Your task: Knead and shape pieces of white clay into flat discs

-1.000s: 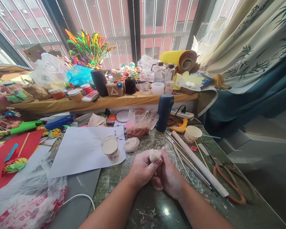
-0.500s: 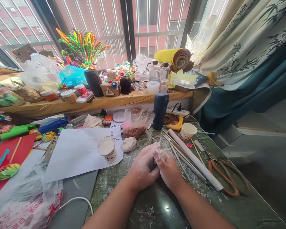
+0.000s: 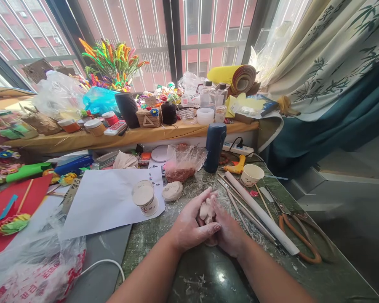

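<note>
Between my two palms, low over the green tabletop, sits a pale lump of clay point(image 3: 206, 211). My left hand point(image 3: 189, 225) curls round its left side, with the thumb laid across the front. My right hand point(image 3: 229, 229) presses on it from the right, fingers pointing away from me. White powder coats both hands. Part of the clay is hidden behind the fingers. Beyond my left hand lies a flattened off-white clay lump point(image 3: 172, 191), beside a paper cup point(image 3: 143, 197) filled with white powder.
Right of my hands lie a white rolling rod point(image 3: 262, 212), thin sticks and orange-handled scissors point(image 3: 298, 237). Farther back stand another paper cup point(image 3: 252, 175), a yellow glue gun point(image 3: 237, 165), a dark blue bottle point(image 3: 215, 147) and a plastic bag of reddish-brown material point(image 3: 182, 170). White paper point(image 3: 104, 202) lies left.
My hands have shifted from closed together to cupped, with the clay now showing between them. The left thumb now crosses the front. The view has shifted slightly.
</note>
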Demonstrator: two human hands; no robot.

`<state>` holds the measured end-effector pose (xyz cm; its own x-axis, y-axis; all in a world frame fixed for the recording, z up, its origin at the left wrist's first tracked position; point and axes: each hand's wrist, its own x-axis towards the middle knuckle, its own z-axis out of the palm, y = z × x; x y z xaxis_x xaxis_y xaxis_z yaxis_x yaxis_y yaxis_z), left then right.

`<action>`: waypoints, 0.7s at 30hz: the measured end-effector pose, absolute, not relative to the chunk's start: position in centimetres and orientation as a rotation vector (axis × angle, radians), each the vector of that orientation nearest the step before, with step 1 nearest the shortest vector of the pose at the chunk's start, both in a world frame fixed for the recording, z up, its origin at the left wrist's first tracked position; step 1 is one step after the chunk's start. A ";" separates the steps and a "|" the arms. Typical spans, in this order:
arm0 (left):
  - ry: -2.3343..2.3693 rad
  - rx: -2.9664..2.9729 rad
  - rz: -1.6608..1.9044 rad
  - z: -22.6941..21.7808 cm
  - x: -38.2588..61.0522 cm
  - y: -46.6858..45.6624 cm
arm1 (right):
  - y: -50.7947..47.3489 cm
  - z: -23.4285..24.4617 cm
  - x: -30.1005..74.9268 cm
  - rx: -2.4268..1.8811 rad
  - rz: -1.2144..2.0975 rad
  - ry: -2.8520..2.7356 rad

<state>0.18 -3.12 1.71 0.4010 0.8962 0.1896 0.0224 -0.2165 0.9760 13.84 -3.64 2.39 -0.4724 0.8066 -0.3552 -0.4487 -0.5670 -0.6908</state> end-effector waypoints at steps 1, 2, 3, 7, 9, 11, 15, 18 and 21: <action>0.880 1.611 0.983 1.8 0.2 -3.2 | -3.6 2.5 13.8 -0.843 2.113 -0.631; 0.926 1.655 0.958 1.9 0.2 -3.2 | -3.6 2.5 13.8 -0.834 2.128 -0.595; 0.966 1.699 0.937 2.0 0.2 -3.2 | -3.5 2.5 13.8 -0.839 2.134 -0.562; 1.030 1.812 0.925 2.4 0.3 -3.0 | -3.4 2.0 13.4 -0.888 2.097 -0.438; 1.054 1.829 0.955 2.6 0.4 -3.0 | -3.5 1.8 13.1 -0.878 2.106 -0.420; 1.077 1.828 0.988 2.8 0.5 -3.1 | -3.8 1.6 12.8 -0.859 2.132 -0.426; 1.070 1.786 1.058 2.7 0.6 -3.3 | -4.0 1.9 12.8 -0.805 2.115 -0.435; 1.047 1.807 1.158 2.3 0.4 -3.2 | -3.5 2.6 13.4 -0.726 2.055 -0.441; 0.999 1.837 1.212 1.9 0.2 -2.9 | -2.7 3.1 14.4 -0.682 2.020 -0.405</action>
